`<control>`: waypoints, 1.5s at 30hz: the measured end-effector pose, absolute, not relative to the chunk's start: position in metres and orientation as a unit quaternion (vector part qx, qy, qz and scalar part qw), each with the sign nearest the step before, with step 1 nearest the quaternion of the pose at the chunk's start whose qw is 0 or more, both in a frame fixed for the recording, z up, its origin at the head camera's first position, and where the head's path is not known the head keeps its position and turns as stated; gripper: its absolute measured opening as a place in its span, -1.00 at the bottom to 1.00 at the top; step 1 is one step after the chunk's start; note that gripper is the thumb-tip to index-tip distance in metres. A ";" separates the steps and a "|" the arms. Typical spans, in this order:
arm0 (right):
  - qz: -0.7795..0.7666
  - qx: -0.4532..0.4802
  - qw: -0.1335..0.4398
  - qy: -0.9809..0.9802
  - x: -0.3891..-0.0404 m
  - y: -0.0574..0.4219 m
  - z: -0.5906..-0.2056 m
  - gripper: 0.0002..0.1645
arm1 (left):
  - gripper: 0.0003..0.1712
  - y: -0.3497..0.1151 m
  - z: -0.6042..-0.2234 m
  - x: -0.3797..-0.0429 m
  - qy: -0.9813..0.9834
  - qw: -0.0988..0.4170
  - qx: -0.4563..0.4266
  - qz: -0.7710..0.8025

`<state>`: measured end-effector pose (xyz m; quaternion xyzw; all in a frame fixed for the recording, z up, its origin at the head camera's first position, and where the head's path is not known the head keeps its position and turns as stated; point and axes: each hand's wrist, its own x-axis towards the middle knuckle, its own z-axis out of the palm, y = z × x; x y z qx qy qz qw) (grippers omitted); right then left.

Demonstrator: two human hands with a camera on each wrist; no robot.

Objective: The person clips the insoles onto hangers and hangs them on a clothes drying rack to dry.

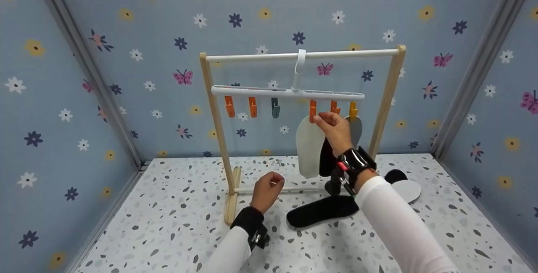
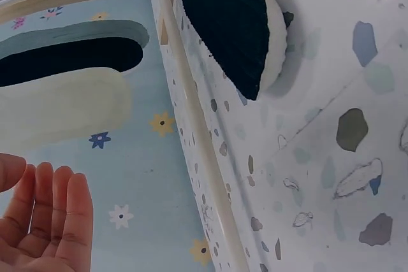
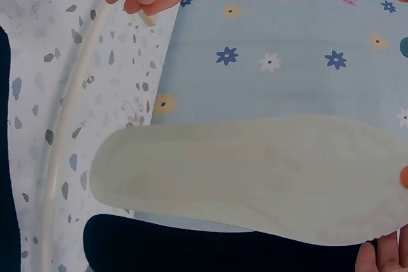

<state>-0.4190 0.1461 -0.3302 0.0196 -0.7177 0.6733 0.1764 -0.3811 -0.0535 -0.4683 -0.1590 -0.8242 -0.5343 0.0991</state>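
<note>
A pale insole hangs toe up from an orange clothespin on a white hanger. My right hand is beside that clothespin, its thumb and forefinger tips right at the clip and the insole's upper edge; whether they pinch it I cannot tell. In the right wrist view, fingertips show along the pale insole's edge. Behind it hang a black insole and a grey insole, the grey one under a yellow clothespin. Lower left, my left hand hovers loosely curled, holding nothing.
A wooden rack carries the hanger on its top bar. Two orange clothespins and a grey-green clothespin hang at left with nothing in them. On the speckled table lie a black insole and, further right, a white insole.
</note>
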 end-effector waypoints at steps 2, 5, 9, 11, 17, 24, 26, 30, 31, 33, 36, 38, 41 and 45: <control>0.669 0.012 0.168 -0.724 -0.419 0.150 -0.335 -0.55 | -0.89 -0.054 -0.471 -0.380 -0.825 0.093 -0.157 -0.535; 0.655 0.004 0.153 -0.740 -0.419 0.156 -0.341 -0.53 | -0.88 -0.055 -0.472 -0.378 -0.819 0.095 -0.166 -0.542; 0.646 -0.007 0.144 -0.749 -0.418 0.162 -0.349 -0.52 | -0.89 -0.055 -0.473 -0.375 -0.804 0.112 -0.197 -0.550; 0.650 -0.013 0.140 -0.747 -0.416 0.165 -0.353 -0.53 | -0.89 -0.055 -0.473 -0.376 -0.805 0.106 -0.196 -0.549; 0.659 -0.026 0.125 -0.741 -0.409 0.173 -0.371 -0.56 | -0.89 -0.056 -0.473 -0.378 -0.825 0.082 -0.170 -0.533; 0.647 -0.071 0.100 -0.753 -0.397 0.179 -0.409 -0.55 | -0.88 -0.062 -0.468 -0.373 -0.831 0.082 -0.172 -0.523; 0.649 -0.080 0.090 -0.751 -0.392 0.180 -0.420 -0.54 | -0.88 -0.062 -0.468 -0.372 -0.832 0.078 -0.170 -0.523; 0.646 -0.086 0.076 -0.755 -0.379 0.182 -0.439 -0.52 | -0.88 -0.061 -0.468 -0.372 -0.834 0.071 -0.165 -0.522; 0.648 -0.088 0.075 -0.753 -0.376 0.182 -0.444 -0.52 | -0.88 -0.061 -0.469 -0.372 -0.835 0.071 -0.165 -0.521; 0.654 -0.091 0.070 -0.748 -0.369 0.182 -0.451 -0.52 | -0.87 -0.060 -0.469 -0.372 -0.836 0.070 -0.166 -0.518; 0.680 -0.096 0.052 -0.725 -0.359 0.181 -0.462 -0.53 | -0.89 -0.058 -0.469 -0.373 -0.837 0.075 -0.165 -0.516; 0.691 -0.106 0.038 -0.714 -0.352 0.179 -0.469 -0.56 | -0.90 -0.057 -0.467 -0.374 -0.837 0.079 -0.166 -0.516; 0.700 -0.124 0.022 -0.703 -0.341 0.177 -0.481 -0.58 | -0.92 -0.056 -0.463 -0.376 -0.836 0.089 -0.169 -0.514; 0.703 -0.158 0.013 -0.694 -0.330 0.177 -0.495 -0.59 | -0.92 -0.054 -0.456 -0.379 -0.836 0.104 -0.170 -0.511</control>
